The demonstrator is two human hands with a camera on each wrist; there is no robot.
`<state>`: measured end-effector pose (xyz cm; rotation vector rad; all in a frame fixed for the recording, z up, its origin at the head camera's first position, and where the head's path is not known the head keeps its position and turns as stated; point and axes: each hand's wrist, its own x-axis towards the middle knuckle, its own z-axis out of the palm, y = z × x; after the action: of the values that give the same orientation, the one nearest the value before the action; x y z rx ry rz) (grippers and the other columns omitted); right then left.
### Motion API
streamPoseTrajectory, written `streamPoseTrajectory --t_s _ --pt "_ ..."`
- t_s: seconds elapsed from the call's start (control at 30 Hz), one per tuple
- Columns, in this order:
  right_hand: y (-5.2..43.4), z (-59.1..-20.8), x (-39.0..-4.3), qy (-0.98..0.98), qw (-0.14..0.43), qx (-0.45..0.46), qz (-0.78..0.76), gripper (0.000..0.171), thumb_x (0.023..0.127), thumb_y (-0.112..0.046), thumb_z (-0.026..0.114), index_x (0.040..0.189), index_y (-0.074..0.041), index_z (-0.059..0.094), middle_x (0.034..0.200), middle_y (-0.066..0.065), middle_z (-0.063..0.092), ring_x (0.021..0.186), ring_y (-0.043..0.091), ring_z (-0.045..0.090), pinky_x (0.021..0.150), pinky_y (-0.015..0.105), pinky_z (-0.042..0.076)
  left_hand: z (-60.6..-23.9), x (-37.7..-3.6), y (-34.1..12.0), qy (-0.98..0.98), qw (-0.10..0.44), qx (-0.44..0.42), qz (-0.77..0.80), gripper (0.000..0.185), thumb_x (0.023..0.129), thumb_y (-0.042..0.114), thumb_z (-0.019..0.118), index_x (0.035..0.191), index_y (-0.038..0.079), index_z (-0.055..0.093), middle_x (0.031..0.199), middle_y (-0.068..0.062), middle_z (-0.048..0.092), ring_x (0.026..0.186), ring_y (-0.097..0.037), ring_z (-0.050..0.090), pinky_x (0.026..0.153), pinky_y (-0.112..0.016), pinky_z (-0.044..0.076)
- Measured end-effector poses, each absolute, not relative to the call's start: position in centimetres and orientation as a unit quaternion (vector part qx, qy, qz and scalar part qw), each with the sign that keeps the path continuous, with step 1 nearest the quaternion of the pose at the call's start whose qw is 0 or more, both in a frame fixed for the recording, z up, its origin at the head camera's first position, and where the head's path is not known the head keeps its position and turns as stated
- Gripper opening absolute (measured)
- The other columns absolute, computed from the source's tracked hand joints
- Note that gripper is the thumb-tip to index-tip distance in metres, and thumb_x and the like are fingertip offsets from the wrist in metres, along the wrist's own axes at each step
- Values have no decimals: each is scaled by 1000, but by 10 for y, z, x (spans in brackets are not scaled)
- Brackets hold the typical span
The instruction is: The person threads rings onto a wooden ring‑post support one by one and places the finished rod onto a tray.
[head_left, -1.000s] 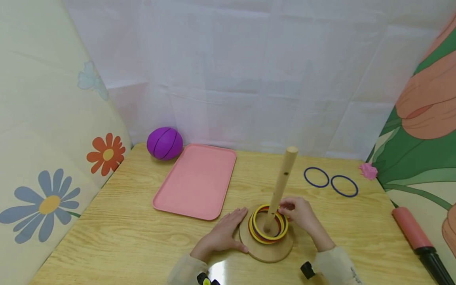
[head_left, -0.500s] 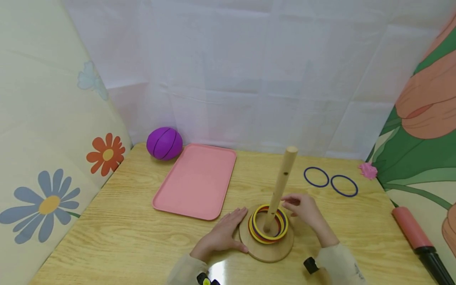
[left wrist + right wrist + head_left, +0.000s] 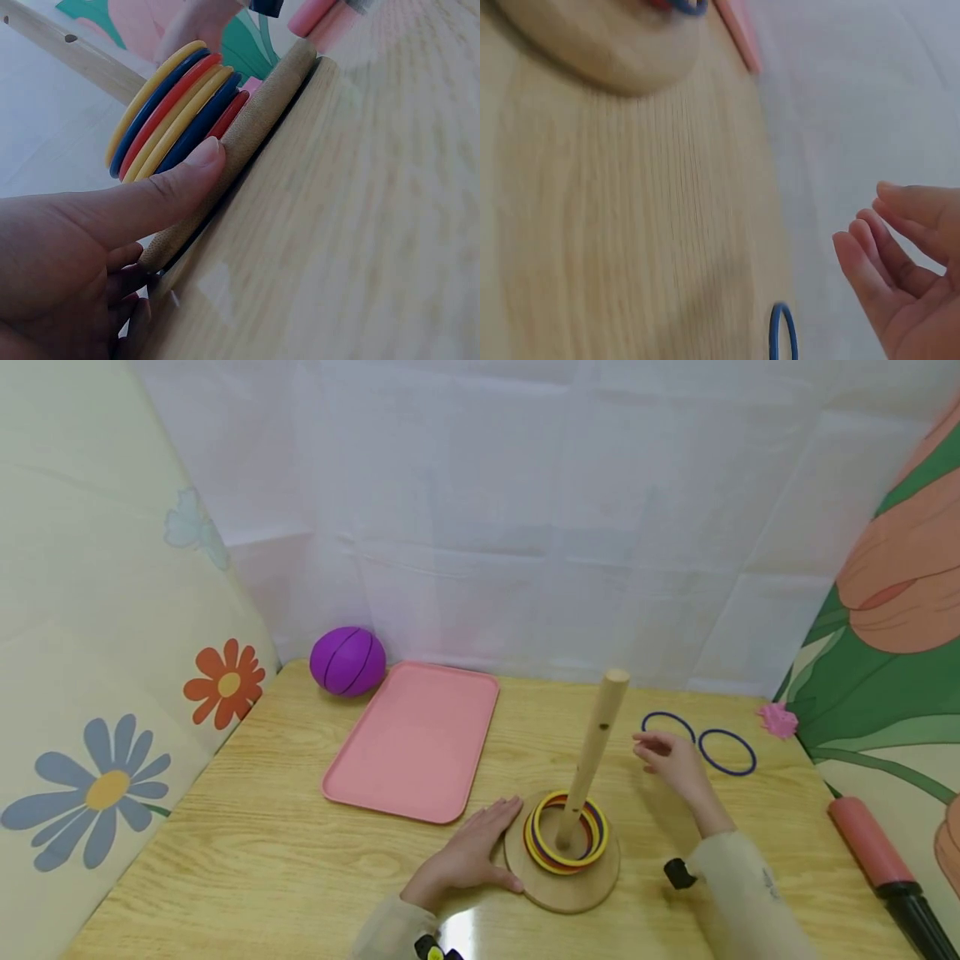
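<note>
A wooden ring-toss stand, with a round base (image 3: pixel 567 893) and an upright post (image 3: pixel 600 727), stands at the table's front. Several stacked yellow, blue and red rings (image 3: pixel 174 112) lie around the foot of the post. My left hand (image 3: pixel 468 852) rests against the base's left edge, its fingers straight and the thumb spread along the rim. In the air behind and right of the stand is my right hand (image 3: pixel 678 770), fingers loosely bent, holding nothing. It is nearest to a blue ring (image 3: pixel 670 715), which it partly covers in the head view. A second blue ring (image 3: pixel 727 752) lies beside that one.
A pink tray (image 3: pixel 416 739) lies left of the stand, with a purple ball (image 3: pixel 348 662) at its far left corner. At the right are a small pink spiky object (image 3: pixel 777 720) and a red-and-black pump-like cylinder (image 3: pixel 873 852). White cloth hangs behind the table.
My right hand has left the stacked rings and moved back and to the right, towards the blue rings. My left hand and the stand have stayed in place.
</note>
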<state>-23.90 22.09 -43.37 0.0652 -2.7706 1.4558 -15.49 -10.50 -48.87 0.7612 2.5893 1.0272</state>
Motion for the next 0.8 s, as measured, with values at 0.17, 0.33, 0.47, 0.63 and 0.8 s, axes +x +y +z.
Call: streamPoseTrajectory --t_s 0.17,0.33,0.47,0.63,0.8 --pt "237 -435 -255 -894 35 5 448 34 92 -6 63 122 10 60 114 28 66 80 -4 61 72 20 60 -487 -154 -105 889 126 263 354 112 67 38 85 153 3 24 160 -16 25 149 -37 20 122 -57 12" --pt "255 -440 -266 -915 62 2 398 36 93 -8 62 125 9 59 118 29 64 102 32 66 79 20 55 -486 -154 -105 890 125 263 351 111 67 38 85 153 3 24 160 -16 26 149 -36 20 122 -56 13" --pt "268 -448 -272 -922 62 4 383 42 93 -7 61 129 12 53 125 33 58 117 45 56 99 47 51 -486 -154 -105 890 125 263 351 111 67 38 85 153 3 24 159 -16 26 149 -36 21 122 -56 13" --pt "280 -454 -276 -929 51 13 366 52 92 -9 62 134 16 44 133 39 48 125 51 46 110 57 38 -485 -153 -105 890 123 264 350 110 67 38 85 153 3 25 159 -16 27 148 -36 21 122 -56 14" --pt "289 -458 -278 -942 44 21 333 61 90 -10 64 137 20 36 135 43 41 127 55 40 112 60 31 -485 -153 -105 891 120 263 349 110 67 38 85 153 3 25 159 -16 28 148 -36 22 122 -56 15"
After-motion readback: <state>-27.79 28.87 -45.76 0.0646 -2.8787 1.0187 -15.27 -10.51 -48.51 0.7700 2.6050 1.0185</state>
